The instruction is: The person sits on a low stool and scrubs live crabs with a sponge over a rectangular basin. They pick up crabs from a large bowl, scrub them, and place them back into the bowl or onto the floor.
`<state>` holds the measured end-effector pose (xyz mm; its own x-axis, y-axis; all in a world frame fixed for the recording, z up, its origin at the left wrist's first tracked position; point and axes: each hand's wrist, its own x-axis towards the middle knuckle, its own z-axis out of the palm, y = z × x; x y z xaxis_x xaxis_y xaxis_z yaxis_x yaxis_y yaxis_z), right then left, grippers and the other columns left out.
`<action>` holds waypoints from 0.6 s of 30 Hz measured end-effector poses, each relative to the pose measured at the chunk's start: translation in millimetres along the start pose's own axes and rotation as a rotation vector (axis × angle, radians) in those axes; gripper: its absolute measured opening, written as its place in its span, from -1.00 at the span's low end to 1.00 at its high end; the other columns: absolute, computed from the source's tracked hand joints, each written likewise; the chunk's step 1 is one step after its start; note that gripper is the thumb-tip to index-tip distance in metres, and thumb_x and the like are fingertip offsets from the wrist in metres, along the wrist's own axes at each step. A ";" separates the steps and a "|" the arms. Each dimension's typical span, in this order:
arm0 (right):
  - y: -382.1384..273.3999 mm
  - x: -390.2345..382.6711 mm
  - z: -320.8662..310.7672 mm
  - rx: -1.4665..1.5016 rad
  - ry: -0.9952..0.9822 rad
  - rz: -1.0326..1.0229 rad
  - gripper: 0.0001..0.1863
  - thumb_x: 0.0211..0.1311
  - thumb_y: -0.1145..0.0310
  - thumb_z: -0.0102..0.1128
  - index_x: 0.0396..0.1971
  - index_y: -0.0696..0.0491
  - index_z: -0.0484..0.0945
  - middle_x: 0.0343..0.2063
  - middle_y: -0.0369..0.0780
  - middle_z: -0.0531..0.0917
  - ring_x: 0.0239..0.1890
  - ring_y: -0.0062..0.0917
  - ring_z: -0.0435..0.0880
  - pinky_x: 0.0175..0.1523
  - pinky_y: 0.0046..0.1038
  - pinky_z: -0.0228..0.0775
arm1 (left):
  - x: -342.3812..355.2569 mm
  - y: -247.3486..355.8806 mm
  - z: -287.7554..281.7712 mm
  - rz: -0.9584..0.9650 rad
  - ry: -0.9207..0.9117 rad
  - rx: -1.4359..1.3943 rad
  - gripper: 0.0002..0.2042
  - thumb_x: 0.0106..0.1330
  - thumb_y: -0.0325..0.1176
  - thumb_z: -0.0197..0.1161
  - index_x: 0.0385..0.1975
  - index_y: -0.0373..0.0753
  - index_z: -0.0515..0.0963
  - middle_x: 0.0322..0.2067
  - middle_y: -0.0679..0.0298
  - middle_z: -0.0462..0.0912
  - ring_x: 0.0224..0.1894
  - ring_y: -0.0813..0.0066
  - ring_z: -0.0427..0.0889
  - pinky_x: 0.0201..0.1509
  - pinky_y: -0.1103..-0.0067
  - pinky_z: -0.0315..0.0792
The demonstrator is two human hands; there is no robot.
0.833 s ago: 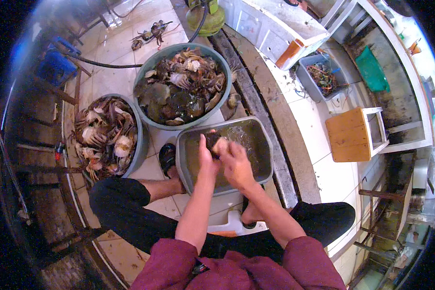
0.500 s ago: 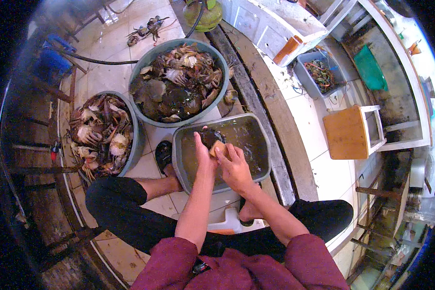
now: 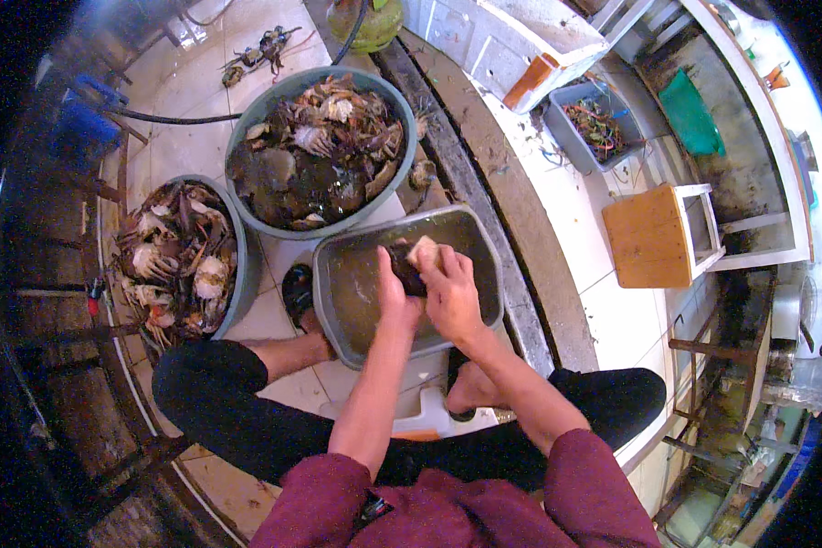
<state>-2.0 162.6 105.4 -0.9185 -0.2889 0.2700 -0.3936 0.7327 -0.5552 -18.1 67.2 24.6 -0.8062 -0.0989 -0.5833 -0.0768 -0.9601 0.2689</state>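
Above a grey rectangular basin [image 3: 338,315] of murky water, my left hand [image 3: 398,294] is closed around a dark crab [image 3: 398,254], which my fingers partly cover. My right hand [image 3: 451,290] presses a small tan block [image 3: 423,250], like a scrub brush, against the crab's upper side; no bristles show. Both hands meet over the basin's middle. Beyond it stands a round grey-green tub [image 3: 233,196] heaped with crabs [image 3: 338,137] in dark water. A second round tub [image 3: 254,265] at the left holds more crabs [image 3: 178,256], some pale belly up.
Loose crabs [image 3: 260,55] lie on the tiles at the far left, near a black hose [image 3: 173,119] and a green gas cylinder [image 3: 365,26]. A drain channel [image 3: 521,297] runs along the basin's right. Further right are a wooden stool [image 3: 648,237] and a grey bin [image 3: 566,137] of scraps.
The tan block has tilted upward and moved slightly right and away along the crab. My hands have shifted slightly right within the basin. The whole view has moved slightly left and up.
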 end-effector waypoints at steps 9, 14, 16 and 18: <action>16.2 -2.2 -14.5 0.059 -0.098 -0.030 -0.54 0.04 0.57 0.10 0.04 0.06 0.49 -0.02 0.00 0.44 -0.01 -0.04 0.40 0.09 -0.17 0.34 | -12.3 19.2 6.6 -0.215 -0.221 0.172 -0.47 0.37 0.19 -0.15 -0.10 -0.17 0.49 -0.23 0.22 0.62 -0.17 0.29 0.61 -0.04 0.38 0.49; 24.6 15.9 -16.6 0.076 -0.041 -0.104 -0.55 0.05 0.60 0.14 0.02 0.11 0.51 0.01 -0.01 0.46 -0.01 -0.06 0.42 0.13 -0.23 0.30 | -20.5 11.8 26.9 -0.062 -0.129 0.389 -0.28 0.28 0.37 -0.20 -0.06 -0.27 0.47 -0.23 0.27 0.62 -0.23 0.39 0.62 -0.08 0.47 0.49; 29.0 6.0 -17.2 0.097 -0.076 -0.083 -0.54 0.06 0.61 0.15 0.04 0.12 0.50 0.01 0.00 0.47 0.00 -0.05 0.43 0.11 -0.23 0.32 | -22.9 16.7 21.6 0.023 -0.019 0.581 -0.23 0.26 0.41 -0.22 -0.09 -0.29 0.49 -0.26 0.28 0.63 -0.28 0.40 0.62 -0.11 0.49 0.50; 9.6 20.2 -19.3 0.161 -0.088 -0.103 -0.54 0.05 0.62 0.15 0.04 0.12 0.50 0.01 0.00 0.47 -0.01 -0.06 0.43 0.11 -0.23 0.32 | -4.7 4.5 -3.3 0.027 0.027 0.437 -0.18 0.23 0.45 -0.28 -0.23 -0.29 0.57 -0.33 0.29 0.63 -0.30 0.45 0.60 -0.12 0.54 0.47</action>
<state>-23.5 175.7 120.7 -0.8701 -0.4149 0.2660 -0.4800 0.5907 -0.6485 -12.7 62.5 26.1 -0.7963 -0.1352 -0.5896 -0.3011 -0.7568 0.5802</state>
